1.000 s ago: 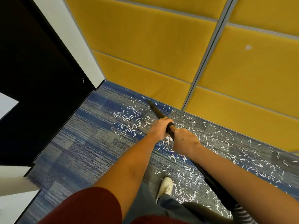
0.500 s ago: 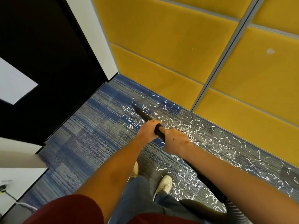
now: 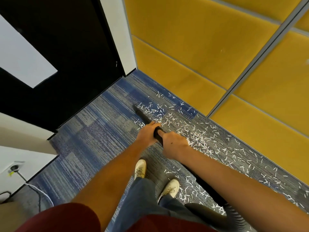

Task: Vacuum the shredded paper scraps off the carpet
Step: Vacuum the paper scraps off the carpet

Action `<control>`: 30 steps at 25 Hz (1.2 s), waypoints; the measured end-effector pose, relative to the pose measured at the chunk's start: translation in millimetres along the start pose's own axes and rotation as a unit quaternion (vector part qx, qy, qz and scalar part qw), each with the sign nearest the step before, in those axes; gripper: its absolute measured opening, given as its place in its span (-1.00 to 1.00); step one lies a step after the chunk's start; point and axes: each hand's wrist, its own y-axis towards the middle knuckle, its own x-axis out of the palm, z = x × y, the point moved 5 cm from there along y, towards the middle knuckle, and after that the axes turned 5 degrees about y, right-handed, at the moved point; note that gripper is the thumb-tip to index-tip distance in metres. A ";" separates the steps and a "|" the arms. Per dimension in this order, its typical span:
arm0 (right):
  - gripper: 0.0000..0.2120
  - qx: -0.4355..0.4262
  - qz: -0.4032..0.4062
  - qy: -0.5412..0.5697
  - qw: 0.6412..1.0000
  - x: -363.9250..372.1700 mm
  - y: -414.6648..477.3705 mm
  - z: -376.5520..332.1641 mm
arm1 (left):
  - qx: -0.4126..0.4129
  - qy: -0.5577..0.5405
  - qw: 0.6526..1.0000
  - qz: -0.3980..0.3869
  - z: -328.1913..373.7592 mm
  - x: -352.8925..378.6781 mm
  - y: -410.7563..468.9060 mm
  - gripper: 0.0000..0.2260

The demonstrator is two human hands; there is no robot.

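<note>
Head view. Your left hand [image 3: 147, 133] grips wand [image 3: 143, 116] in front; right hand [image 3: 174, 144] grips it just behind; fingers of both curled round tube. Wand tip down on carpet [image 3: 100, 131], at left edge of scraps [image 3: 198, 137]. Scraps strewn along carpet beside yellow wall [image 3: 200, 47], some near your shoes [image 3: 169, 187]. Ribbed hose [image 3: 235, 214] lower right. Black door [image 3: 70, 47] left.

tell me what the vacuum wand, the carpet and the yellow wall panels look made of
The vacuum wand: probably hard plastic, smooth matte black tube. The carpet: low-pile textile, seemingly synthetic, by its streaked blue-grey ribbed weave. The yellow wall panels: likely fabric-covered padding, matte mustard with soft rounded edges between grey joints.
</note>
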 end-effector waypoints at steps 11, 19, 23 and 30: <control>-0.35 0.073 0.033 0.018 0.997 -3.0 -11.4 29.8 | 0.032 -0.045 0.998 -0.031 44.9 9.0 13.7 -0.66; -0.31 0.072 0.013 0.044 0.996 2.3 -21.5 43.6 | 0.041 -0.008 0.998 -0.045 55.3 16.0 7.1 -0.68; -0.32 0.033 -0.007 0.029 0.999 10.7 -21.0 26.6 | 0.012 0.001 1.000 -0.026 32.1 16.2 -11.0 -0.68; -0.32 0.009 -0.026 0.020 0.999 18.4 -21.0 16.6 | 0.021 -0.011 1.000 -0.008 19.4 15.9 -30.3 -0.54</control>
